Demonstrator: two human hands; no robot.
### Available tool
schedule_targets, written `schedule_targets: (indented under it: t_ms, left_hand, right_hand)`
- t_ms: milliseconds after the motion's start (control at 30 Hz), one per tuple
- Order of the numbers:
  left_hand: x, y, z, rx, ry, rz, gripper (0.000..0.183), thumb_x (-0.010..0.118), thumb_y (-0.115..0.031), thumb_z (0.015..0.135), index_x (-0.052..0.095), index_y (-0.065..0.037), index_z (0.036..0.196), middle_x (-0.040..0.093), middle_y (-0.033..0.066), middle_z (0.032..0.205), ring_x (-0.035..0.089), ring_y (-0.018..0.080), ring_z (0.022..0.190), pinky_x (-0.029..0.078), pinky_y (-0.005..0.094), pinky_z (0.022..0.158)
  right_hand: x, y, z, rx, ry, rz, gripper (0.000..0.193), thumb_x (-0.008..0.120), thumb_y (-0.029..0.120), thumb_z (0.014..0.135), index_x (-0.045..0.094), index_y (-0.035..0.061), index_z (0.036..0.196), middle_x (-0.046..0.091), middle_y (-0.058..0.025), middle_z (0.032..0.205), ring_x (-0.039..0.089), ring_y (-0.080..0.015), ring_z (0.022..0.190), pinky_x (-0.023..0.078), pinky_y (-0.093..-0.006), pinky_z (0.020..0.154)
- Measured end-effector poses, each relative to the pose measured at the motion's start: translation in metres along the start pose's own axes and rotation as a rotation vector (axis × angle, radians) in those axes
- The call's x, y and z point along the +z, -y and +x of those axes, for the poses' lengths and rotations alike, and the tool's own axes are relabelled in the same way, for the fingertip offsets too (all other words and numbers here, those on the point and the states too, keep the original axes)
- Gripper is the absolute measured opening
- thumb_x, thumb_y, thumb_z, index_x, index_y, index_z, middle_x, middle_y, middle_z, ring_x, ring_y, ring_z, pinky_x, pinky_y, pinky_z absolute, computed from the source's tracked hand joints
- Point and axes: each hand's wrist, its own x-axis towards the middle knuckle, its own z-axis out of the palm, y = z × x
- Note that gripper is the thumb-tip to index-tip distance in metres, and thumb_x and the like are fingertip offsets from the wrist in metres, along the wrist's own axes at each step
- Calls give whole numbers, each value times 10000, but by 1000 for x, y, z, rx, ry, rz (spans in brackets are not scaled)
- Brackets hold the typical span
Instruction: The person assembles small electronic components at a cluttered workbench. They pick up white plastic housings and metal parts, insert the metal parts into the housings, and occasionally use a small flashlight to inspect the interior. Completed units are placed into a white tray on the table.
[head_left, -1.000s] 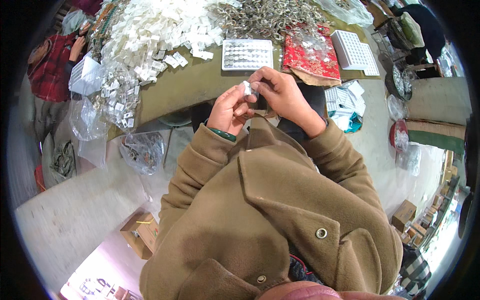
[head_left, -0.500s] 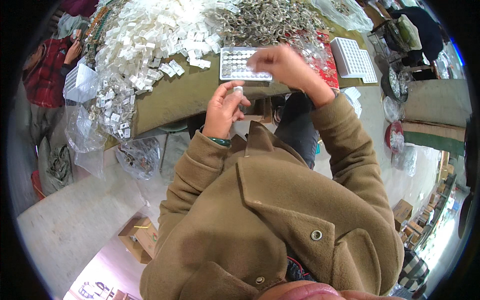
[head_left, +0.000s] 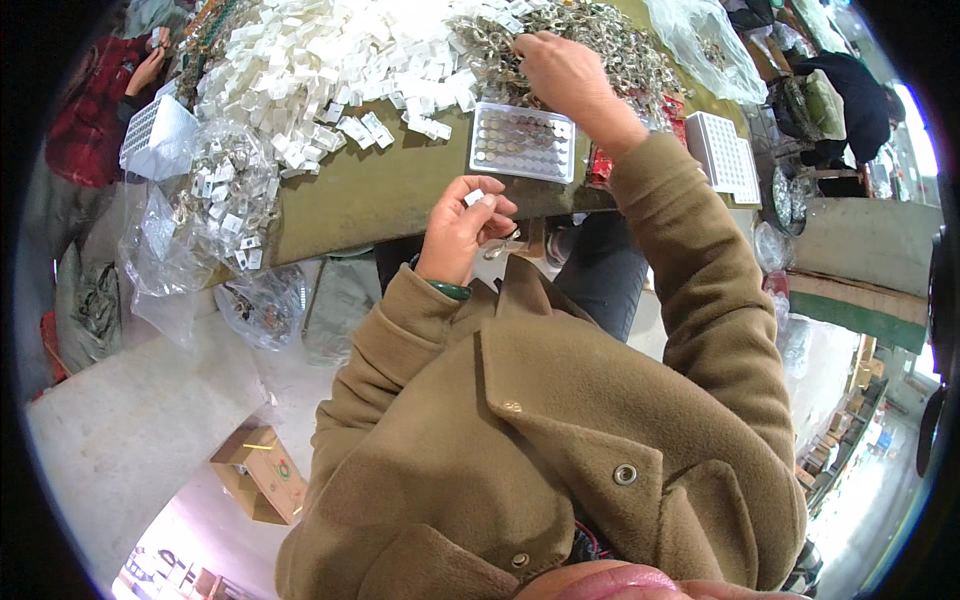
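Fingers of your left hand (head_left: 460, 230) are pinching a white piece (head_left: 474, 198) near the table (head_left: 340, 205); your right hand (head_left: 568, 76), earlier over the tray (head_left: 522, 173), is now reaching to the metal heap (head_left: 632, 62), its fingers' grip indiscernible.

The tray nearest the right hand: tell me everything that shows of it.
The tray is white, rectangular and shallow, apparently plastic, with a raised rim. Rows of small round pieces line it, some silvery, others paler. It lies flat on the green table, near the front edge. The right hand is just beyond; contact cannot be told.
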Motion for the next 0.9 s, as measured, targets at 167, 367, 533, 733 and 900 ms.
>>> schedule_targets:
  t_ms: [167,367,533,733,900]
  left_hand:
    - [-6,-7,3,-63,-6,-44,146,552,-147,952,568,-36,1045,485,-37,683,451,41,568,461,219,598]
    - [-6,-21,1,33,38,-48,193,559,-145,951,593,-11,1087,498,-44,664,388,13,511,382,179,486]
    - [-2,-38,-2,332,-98,-37,231,522,-70,956,580,2,1168,654,85,1052,415,1,558,357,153,478]
    - [-5,-48,-13,345,-219,83,384,596,-106,909,544,9,1271,646,77,1074,564,52,622,427,172,482]
    - [-11,-47,-23,103,-171,87,141,625,-208,919,613,-89,994,626,-28,776,437,-8,501,314,137,410]
  right_hand:
    - [-26,-33,-5,52,59,366,207,619,204,904,689,122,1082,675,-97,967,654,-254,831,508,-369,721]
    - [-60,-26,2,394,127,944,89,608,107,904,638,24,890,595,14,714,541,-76,660,443,-244,599]
    - [-56,21,1,328,92,1488,152,601,155,940,645,30,1013,682,-39,911,548,-49,692,463,-220,625]
    - [-61,88,-29,304,354,1530,172,681,130,864,663,27,1001,660,-5,766,560,-48,616,443,-196,525]
    - [-64,114,-44,414,284,1376,185,707,131,836,659,6,963,647,-5,776,558,-49,622,465,-200,534]
